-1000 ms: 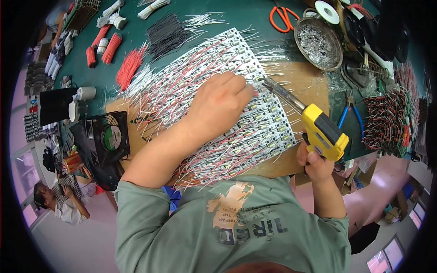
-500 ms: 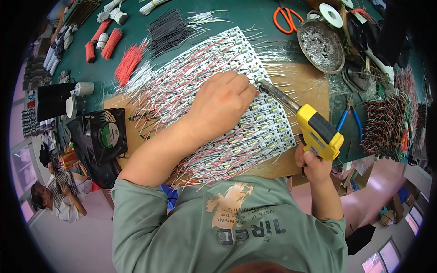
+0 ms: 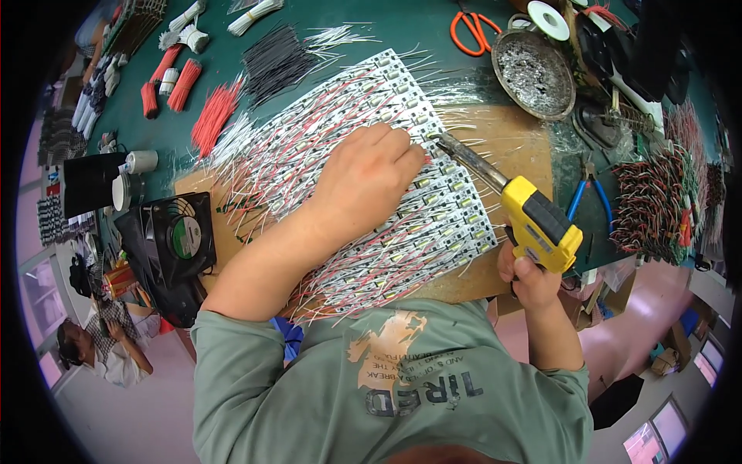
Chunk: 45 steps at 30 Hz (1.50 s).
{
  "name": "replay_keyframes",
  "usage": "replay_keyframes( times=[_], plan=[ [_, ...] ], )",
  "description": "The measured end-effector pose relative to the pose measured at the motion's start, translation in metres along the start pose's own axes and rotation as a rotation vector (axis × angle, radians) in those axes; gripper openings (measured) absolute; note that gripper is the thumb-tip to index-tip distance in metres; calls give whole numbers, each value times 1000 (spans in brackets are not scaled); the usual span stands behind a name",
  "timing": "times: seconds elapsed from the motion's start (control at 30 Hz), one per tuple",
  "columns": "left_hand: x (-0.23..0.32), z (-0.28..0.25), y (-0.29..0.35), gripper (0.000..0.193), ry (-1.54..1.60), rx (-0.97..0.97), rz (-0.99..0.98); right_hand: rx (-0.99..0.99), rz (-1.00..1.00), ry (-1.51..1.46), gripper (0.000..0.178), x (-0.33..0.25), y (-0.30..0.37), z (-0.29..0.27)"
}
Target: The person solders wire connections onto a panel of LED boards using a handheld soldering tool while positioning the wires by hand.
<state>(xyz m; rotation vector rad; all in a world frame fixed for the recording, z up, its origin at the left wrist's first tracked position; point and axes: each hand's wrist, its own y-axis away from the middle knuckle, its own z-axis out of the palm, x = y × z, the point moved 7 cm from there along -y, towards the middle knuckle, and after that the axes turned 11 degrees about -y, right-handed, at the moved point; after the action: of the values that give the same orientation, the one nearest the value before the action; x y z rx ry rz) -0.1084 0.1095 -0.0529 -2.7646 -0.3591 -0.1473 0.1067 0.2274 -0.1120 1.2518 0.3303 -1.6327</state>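
A large panel of small white circuit boards (image 3: 481, 224), crossed by many red and white wires, lies on a brown board (image 3: 519, 147). Over the panel's middle rests my left hand (image 3: 365, 172), closed with fingertips pinched together near the panel's right-hand part. Whatever is between those fingertips is hidden under the hand. My right hand (image 3: 532, 277) is wrapped round the grip of a yellow and black soldering gun (image 3: 539, 224). Its long metal barrel points up and left, and the tip is at the panel just right of my left fingertips.
Left of the panel stands a black fan (image 3: 174, 236). Bundles of red wires (image 3: 216, 116) and black wires (image 3: 278, 63) lie beyond. A round metal dish (image 3: 533, 76), orange-handled scissors (image 3: 473, 35), blue-handled pliers (image 3: 591, 197) and a heap of wired parts (image 3: 657, 205) are at the right. A person (image 3: 108, 344) sits far left.
The whole view has shifted slightly, so the bench things appear a little further left. My left hand and the soldering gun stay at nearly the same place on the panel.
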Motion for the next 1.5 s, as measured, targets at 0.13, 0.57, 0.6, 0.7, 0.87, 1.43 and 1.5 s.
replay_keyframes(
  times=[0.13, 0.57, 0.6, 0.7, 0.87, 1.43, 1.5],
  plan=[
    [0, -1, -1, 20, 10, 31, 15, -17, -37, 47, 74, -2, 3, -3],
    [15, -9, 0, 24, 90, 17, 82, -68, -35, 87, 35, -4, 24, -13],
    [14, -9, 0, 24, 83, 2, 78, -68, -40, 93, 35, -3, 24, -13],
    [14, -8, 1, 25, 79, 7, 51, -64, -45, 92, 36, -2, 24, -13],
    [14, -5, 2, 26, 65, -11, 38, -63, -40, 90, 36, 1, 23, -14],
    [19, -3, 3, 27, -20, -33, 38, -55, -1, 124, 34, 1, 21, -12],
    [21, -2, 4, 26, -30, 3, 61, -49, -5, 116, 35, 2, 22, -12]
  ],
)
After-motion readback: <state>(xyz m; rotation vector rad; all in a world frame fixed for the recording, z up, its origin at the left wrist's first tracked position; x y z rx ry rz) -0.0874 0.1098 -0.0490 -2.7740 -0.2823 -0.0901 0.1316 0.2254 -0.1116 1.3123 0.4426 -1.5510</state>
